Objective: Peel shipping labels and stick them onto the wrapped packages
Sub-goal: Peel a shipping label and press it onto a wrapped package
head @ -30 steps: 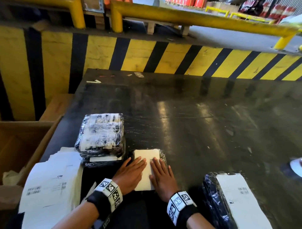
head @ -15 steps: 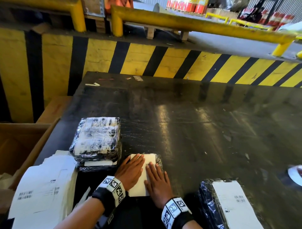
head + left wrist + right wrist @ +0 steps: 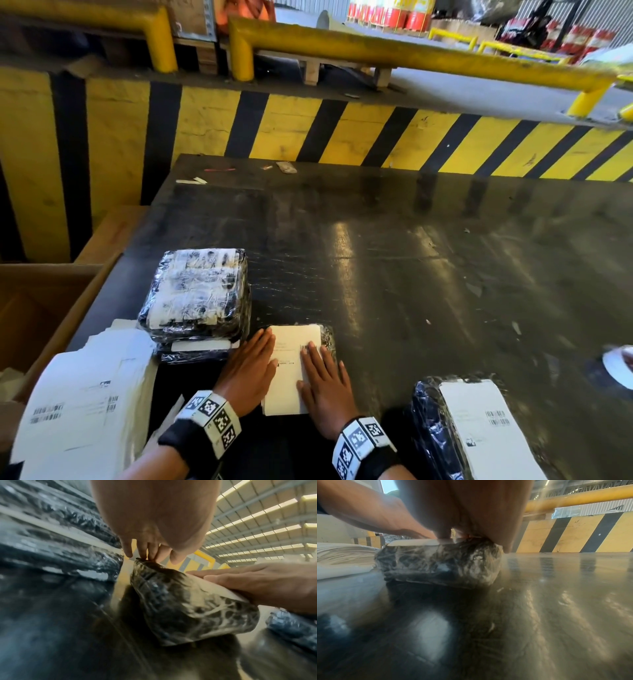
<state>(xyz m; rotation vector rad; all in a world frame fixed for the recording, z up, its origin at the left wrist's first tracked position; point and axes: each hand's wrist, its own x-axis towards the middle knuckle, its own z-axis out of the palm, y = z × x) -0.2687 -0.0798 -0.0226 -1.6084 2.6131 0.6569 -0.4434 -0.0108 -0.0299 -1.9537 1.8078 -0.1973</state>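
A yellow-and-black striped wall (image 3: 308, 130) backs a dark, scuffed desk (image 3: 411, 274) in a warehouse. Near its front edge lies a small wrapped package (image 3: 327, 337) with a white label (image 3: 291, 346) on top. The left hand (image 3: 248, 368) and right hand (image 3: 325, 380) both lie flat on the label with straight fingers, side by side, a strip of label showing between them; neither grips anything. To the left stands a stack of wrapped packages (image 3: 195, 294), and beside it a pile of label sheets (image 3: 85, 394). A larger, already labelled package (image 3: 472, 428) sits at the right.

The small package looks light and slightly soft under its crinkled plastic film, which is probably slippery, so the label likely needs firm smoothing from the middle outward to avoid wrinkles. To move the package, gripping its two long sides seems safest; the label's edges are best left alone.
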